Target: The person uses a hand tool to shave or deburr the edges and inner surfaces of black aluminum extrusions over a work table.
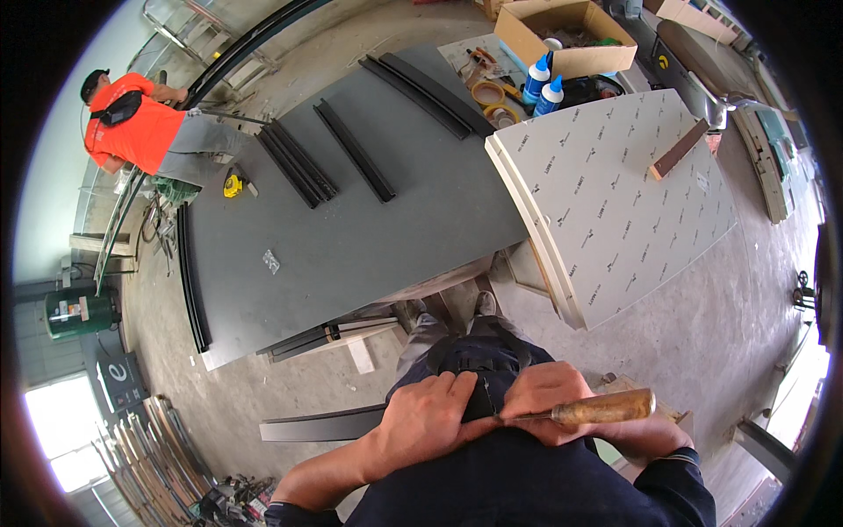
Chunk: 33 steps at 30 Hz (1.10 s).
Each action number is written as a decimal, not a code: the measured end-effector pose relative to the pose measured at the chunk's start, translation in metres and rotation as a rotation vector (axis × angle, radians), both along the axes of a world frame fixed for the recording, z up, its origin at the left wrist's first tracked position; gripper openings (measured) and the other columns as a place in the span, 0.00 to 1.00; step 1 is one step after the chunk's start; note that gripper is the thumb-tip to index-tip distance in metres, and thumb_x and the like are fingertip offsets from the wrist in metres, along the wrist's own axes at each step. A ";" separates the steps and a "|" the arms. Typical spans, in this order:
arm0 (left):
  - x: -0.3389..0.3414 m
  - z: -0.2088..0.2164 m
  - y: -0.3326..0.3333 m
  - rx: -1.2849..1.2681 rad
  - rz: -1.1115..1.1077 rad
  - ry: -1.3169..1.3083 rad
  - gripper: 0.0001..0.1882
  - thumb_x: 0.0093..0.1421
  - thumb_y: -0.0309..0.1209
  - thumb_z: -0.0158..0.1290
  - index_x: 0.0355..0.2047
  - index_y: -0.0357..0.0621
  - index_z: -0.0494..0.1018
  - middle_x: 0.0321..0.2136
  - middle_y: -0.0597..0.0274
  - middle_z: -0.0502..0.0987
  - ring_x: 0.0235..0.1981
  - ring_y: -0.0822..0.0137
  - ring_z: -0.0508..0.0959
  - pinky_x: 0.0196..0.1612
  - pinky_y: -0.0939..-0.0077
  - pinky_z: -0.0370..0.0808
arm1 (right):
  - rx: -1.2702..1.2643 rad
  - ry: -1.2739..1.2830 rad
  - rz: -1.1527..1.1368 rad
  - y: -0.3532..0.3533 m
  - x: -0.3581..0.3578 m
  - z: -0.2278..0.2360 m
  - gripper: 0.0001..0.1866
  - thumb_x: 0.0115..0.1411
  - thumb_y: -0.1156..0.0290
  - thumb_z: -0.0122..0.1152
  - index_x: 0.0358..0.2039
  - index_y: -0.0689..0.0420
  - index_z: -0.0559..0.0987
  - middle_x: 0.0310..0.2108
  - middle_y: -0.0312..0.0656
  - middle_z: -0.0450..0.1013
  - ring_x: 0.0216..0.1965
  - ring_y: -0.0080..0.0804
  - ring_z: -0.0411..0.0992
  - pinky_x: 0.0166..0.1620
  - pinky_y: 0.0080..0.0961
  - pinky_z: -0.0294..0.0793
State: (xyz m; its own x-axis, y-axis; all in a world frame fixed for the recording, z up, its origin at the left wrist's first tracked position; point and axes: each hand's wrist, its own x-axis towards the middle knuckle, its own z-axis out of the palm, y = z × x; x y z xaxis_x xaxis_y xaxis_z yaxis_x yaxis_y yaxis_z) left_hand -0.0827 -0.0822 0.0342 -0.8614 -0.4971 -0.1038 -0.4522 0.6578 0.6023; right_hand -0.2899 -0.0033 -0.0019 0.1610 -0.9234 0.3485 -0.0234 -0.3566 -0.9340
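Observation:
Close to my body, my left hand is closed around a long dark profile strip. The strip runs out to the left past my forearm, and its other end shows between my hands. My right hand is also closed, right beside that end. Its fingers grip a wooden-handled tool, whose thin metal shaft points left toward my left thumb. The tool's tip is hidden, so its exact kind does not show. Whether my right fingers also touch the strip cannot be made out.
Ahead stands a grey-topped table with several black profiles and a yellow tape measure. Film-covered panels are stacked at the right. Behind are blue-capped bottles and a cardboard box. A person in orange works far left.

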 end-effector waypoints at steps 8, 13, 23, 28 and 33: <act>-0.002 0.005 0.003 0.020 -0.006 -0.071 0.31 0.52 0.54 0.62 0.39 0.36 0.74 0.23 0.56 0.74 0.23 0.56 0.78 0.24 0.66 0.76 | 0.205 -0.047 -0.090 0.003 0.010 -0.004 0.09 0.48 0.84 0.66 0.30 0.60 0.79 0.28 0.45 0.75 0.30 0.40 0.76 0.33 0.29 0.74; -0.002 0.004 0.009 -0.015 -0.055 -0.107 0.30 0.53 0.56 0.61 0.36 0.37 0.73 0.21 0.57 0.73 0.22 0.59 0.78 0.22 0.68 0.75 | 0.378 0.198 -0.248 -0.009 0.016 -0.028 0.09 0.49 0.84 0.64 0.31 0.60 0.78 0.26 0.43 0.73 0.29 0.34 0.74 0.33 0.26 0.71; -0.003 0.001 0.010 -0.032 -0.012 -0.087 0.29 0.51 0.56 0.62 0.34 0.39 0.73 0.20 0.59 0.72 0.20 0.59 0.77 0.22 0.68 0.74 | 0.347 -0.054 -0.065 -0.007 0.007 -0.011 0.08 0.52 0.84 0.63 0.32 0.61 0.77 0.28 0.43 0.73 0.32 0.32 0.74 0.34 0.26 0.70; -0.003 0.003 0.007 -0.017 0.058 -0.048 0.32 0.48 0.55 0.65 0.36 0.37 0.73 0.22 0.57 0.74 0.21 0.57 0.77 0.24 0.67 0.76 | 0.153 -0.049 -0.155 -0.007 0.002 -0.017 0.10 0.48 0.87 0.66 0.32 0.62 0.78 0.28 0.43 0.74 0.30 0.37 0.75 0.33 0.28 0.73; -0.002 -0.003 0.007 0.013 0.129 0.067 0.34 0.44 0.52 0.69 0.39 0.35 0.73 0.27 0.52 0.77 0.25 0.53 0.80 0.27 0.66 0.78 | 0.025 -0.059 -0.199 -0.006 0.010 -0.008 0.13 0.42 0.87 0.67 0.31 0.61 0.80 0.28 0.44 0.76 0.30 0.40 0.77 0.33 0.29 0.76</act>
